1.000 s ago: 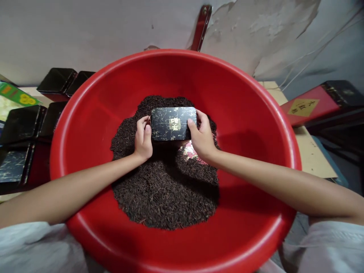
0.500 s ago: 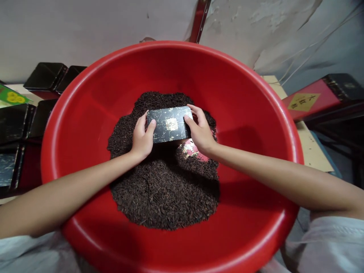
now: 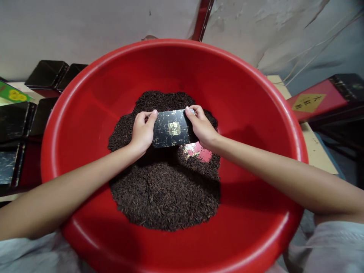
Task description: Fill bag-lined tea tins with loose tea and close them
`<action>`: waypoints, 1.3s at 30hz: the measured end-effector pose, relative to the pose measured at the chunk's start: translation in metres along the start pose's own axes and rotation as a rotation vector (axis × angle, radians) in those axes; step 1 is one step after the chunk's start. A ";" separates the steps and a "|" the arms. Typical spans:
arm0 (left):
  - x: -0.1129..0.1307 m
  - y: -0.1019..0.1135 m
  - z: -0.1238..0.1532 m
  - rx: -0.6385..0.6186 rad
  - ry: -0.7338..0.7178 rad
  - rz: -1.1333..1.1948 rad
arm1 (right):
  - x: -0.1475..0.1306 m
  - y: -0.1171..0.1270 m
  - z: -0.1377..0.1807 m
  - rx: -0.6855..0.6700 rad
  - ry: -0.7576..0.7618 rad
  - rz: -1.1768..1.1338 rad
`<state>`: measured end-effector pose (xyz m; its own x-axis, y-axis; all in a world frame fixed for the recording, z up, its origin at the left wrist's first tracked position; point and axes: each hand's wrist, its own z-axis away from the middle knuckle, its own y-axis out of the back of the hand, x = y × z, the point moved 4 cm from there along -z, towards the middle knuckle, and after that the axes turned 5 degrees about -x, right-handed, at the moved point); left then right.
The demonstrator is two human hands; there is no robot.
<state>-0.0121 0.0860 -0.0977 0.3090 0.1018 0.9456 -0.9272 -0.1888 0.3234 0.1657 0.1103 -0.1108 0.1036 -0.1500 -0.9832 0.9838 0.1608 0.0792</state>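
Between my two hands is a black tin (image 3: 170, 137) with scratch-like gold marks and a gold square label, its flat face turned up toward me. My left hand (image 3: 143, 131) grips its left end, thumb on the upper edge. My right hand (image 3: 203, 127) grips the right end the same way. The tin is over a heap of dark loose tea leaves (image 3: 167, 197) in a big red plastic basin (image 3: 247, 235). Partly buried in the leaves beneath my right hand lies a pink patterned piece (image 3: 200, 151); its kind I cannot make out.
Several black and dark red tins (image 3: 47, 76) stand left of the basin, near a green packet with yellow flowers (image 3: 14, 93). On the right a pink-red box (image 3: 318, 98) with a yellow label leans over a pale board (image 3: 318, 151). A wall (image 3: 99, 26) rises behind the basin.
The tin has tilted and shifted slightly toward me, so its label catches less glare and reads more clearly. Both thumbs have moved to its upper edge. The view has shifted slightly.
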 end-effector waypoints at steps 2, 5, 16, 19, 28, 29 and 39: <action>0.003 0.000 0.004 0.011 0.021 0.002 | -0.002 -0.002 0.005 0.009 0.017 0.015; 0.004 -0.003 0.014 -0.003 0.063 0.030 | -0.005 -0.005 0.015 0.009 0.069 0.021; -0.006 -0.008 0.056 -0.023 -0.099 0.080 | 0.005 -0.008 0.060 0.111 0.302 0.113; -0.008 -0.008 0.055 -0.038 -0.089 0.061 | 0.007 -0.008 0.061 0.116 0.285 0.133; -0.006 -0.007 0.058 -0.006 -0.091 0.096 | 0.010 -0.008 0.065 0.113 0.295 0.140; -0.006 -0.007 0.058 -0.010 -0.088 0.098 | 0.010 -0.008 0.065 0.112 0.295 0.132; -0.005 -0.005 0.056 -0.001 -0.084 0.083 | 0.010 -0.008 0.064 0.144 0.281 0.119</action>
<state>0.0026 0.0319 -0.1024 0.2479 0.0040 0.9688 -0.9505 -0.1926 0.2440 0.1680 0.0450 -0.1112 0.1941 0.1400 -0.9709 0.9799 0.0184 0.1985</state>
